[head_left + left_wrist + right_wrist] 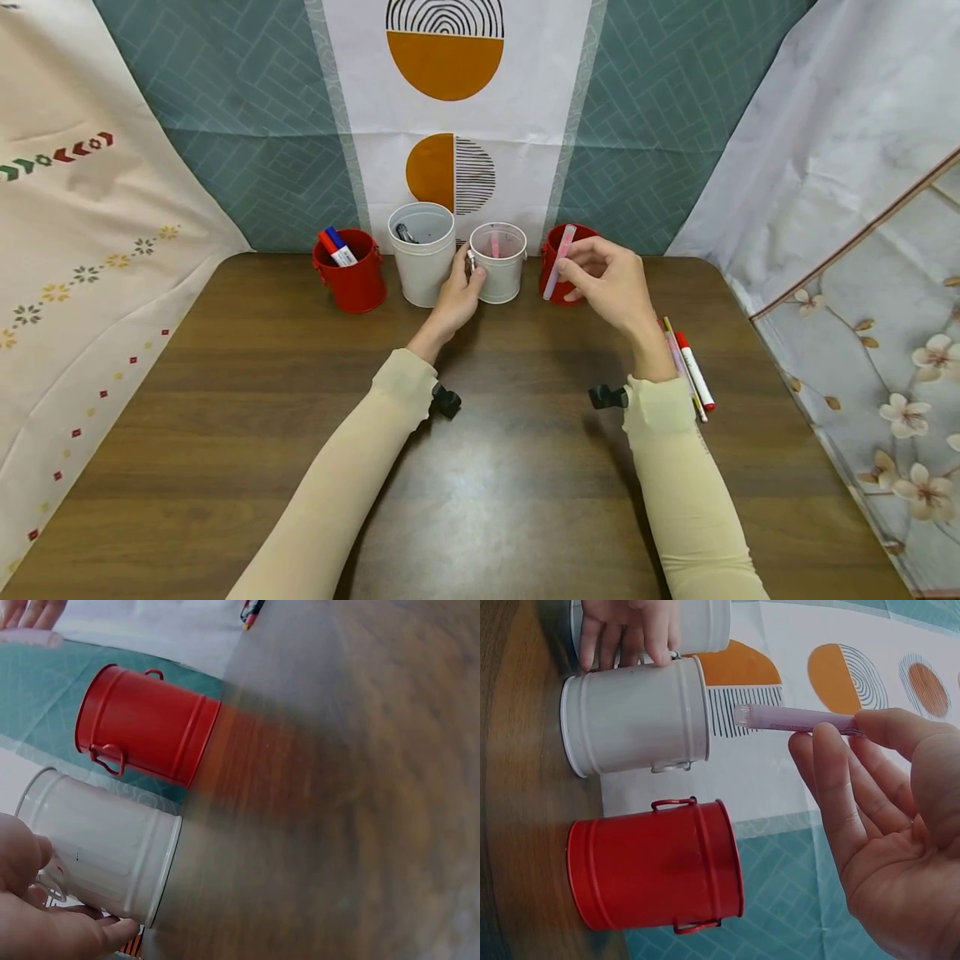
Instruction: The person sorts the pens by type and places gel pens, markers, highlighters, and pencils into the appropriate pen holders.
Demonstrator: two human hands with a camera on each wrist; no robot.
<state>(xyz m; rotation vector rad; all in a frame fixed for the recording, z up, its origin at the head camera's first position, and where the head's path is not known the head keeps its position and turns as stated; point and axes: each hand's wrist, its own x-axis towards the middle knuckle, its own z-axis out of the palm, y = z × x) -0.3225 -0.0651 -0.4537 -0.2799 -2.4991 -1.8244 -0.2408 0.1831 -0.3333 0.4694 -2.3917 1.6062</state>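
Note:
My left hand (454,302) holds the smaller white bucket (501,282) at its left side, thumb and fingers by the ear-shaped handle; something pink shows inside this bucket. Between the thumb and fingers of my right hand (611,282) is a slim pink translucent tube (559,262), raised in front of the right red bucket (550,275). From the right wrist view, the tube (799,720) has a clear end pointing toward the white bucket (637,716). Its exact kind I cannot tell.
Left of my left hand stand a taller white bucket (425,275) with dark items inside and a red bucket (360,287) holding red and blue markers (337,247). Several pens and a red-capped marker (696,372) lie beside my right forearm. Patterned cloth (637,125) hangs behind.

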